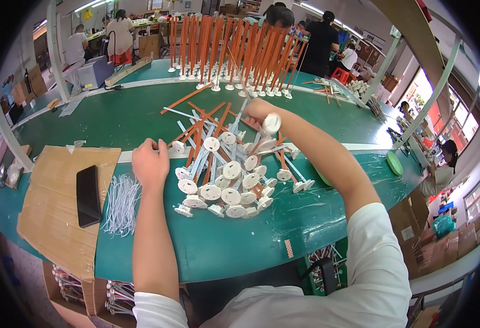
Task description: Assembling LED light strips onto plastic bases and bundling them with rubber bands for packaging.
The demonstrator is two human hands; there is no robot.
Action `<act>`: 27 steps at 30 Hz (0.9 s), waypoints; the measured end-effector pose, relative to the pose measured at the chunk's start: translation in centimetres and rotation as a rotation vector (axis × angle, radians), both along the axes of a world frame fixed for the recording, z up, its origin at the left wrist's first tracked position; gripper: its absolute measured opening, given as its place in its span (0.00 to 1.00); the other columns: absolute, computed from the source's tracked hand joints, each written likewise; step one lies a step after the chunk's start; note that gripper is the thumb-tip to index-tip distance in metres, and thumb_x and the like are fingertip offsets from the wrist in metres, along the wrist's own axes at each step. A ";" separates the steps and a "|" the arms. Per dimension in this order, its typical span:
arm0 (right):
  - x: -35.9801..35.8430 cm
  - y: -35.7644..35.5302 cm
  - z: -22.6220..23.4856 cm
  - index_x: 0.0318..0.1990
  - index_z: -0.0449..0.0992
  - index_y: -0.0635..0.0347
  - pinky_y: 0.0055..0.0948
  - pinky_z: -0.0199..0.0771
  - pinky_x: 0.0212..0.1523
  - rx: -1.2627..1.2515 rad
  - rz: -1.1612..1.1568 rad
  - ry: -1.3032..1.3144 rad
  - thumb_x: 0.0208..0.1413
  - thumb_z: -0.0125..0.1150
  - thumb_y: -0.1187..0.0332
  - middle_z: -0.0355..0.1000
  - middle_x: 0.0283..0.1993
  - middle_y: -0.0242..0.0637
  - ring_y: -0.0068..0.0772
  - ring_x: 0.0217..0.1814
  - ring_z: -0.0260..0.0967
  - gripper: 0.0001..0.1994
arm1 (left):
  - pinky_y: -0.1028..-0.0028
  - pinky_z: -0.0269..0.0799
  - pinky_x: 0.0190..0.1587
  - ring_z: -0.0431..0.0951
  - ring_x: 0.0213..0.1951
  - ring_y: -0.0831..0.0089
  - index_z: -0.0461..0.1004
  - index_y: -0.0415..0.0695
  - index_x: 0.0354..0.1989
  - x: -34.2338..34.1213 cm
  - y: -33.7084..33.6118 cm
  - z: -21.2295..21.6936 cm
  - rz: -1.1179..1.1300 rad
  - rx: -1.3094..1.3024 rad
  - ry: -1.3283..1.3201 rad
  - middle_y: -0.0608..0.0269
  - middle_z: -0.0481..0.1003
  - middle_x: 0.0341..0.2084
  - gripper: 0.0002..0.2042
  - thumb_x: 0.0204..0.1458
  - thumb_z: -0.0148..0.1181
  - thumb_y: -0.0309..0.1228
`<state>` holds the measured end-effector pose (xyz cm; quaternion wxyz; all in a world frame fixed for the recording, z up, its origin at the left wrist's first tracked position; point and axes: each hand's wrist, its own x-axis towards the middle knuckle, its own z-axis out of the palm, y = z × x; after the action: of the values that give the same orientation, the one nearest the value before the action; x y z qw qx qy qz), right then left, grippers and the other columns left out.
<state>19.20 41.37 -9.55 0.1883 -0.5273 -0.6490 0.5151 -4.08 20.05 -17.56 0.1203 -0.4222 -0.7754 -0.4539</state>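
Over at the left end of the green worktable [141, 117] lies a sheet of brown cardboard [54, 202], with a black phone [88, 195] flat on it. Just right of the phone sits a loose bundle of thin white cords [121, 203], and the person's left hand [150, 162] hovers just beyond that bundle. Its fingers [151, 145] are curled in together, knuckles up; whether they pinch anything I cannot tell from here. A small white disc [178, 146] lies just beside those fingertips, on their right.

Right of the left hand spreads the heap of stick parts [223, 175]: flat orange and white sticks, each ending in a round white base, lying crossed over one another with the discs facing the person. The heap sits between the two hands, close to the left fingers and under the right forearm.

The right hand [262, 112] reaches across the far side of the heap. Its fingers are closed around a stick with a round white base [271, 123], the disc showing just below the knuckles and lifted clear of the pile.

Beyond the right fingers, at the table's far edge, stands a dense row of upright orange sticks [234, 49] on their white bases. Further right, a green round lid [394, 163] lies near the table's edge.
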 end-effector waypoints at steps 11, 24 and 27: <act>-3.1 3.6 -5.0 0.26 0.80 0.66 0.32 0.73 0.26 0.433 0.098 -0.588 0.37 0.66 0.58 0.76 0.25 0.41 0.36 0.28 0.75 0.17 | 0.59 0.69 0.37 0.74 0.33 0.54 0.72 0.41 0.22 -0.1 0.0 -0.1 -0.026 -0.095 -0.057 0.53 0.74 0.23 0.15 0.50 0.57 0.41; -7.9 1.2 -4.7 0.17 0.78 0.62 0.28 0.73 0.30 0.479 0.370 -0.661 0.40 0.66 0.58 0.75 0.19 0.34 0.29 0.22 0.73 0.15 | 0.59 0.68 0.39 0.72 0.35 0.55 0.72 0.40 0.20 0.1 0.1 -0.3 -0.001 -0.074 0.001 0.54 0.74 0.24 0.14 0.49 0.58 0.39; -7.0 1.2 -3.2 0.19 0.78 0.64 0.30 0.71 0.25 0.374 0.266 -0.390 0.40 0.65 0.68 0.74 0.19 0.37 0.28 0.20 0.71 0.08 | 0.59 0.68 0.39 0.71 0.35 0.55 0.72 0.40 0.20 -0.2 -0.2 -0.1 0.014 -0.070 0.023 0.54 0.75 0.24 0.14 0.49 0.58 0.39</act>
<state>12.21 42.61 -12.70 0.0850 -0.4829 -0.8198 0.2958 -4.33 19.82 -17.70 0.1176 -0.4260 -0.7922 -0.4209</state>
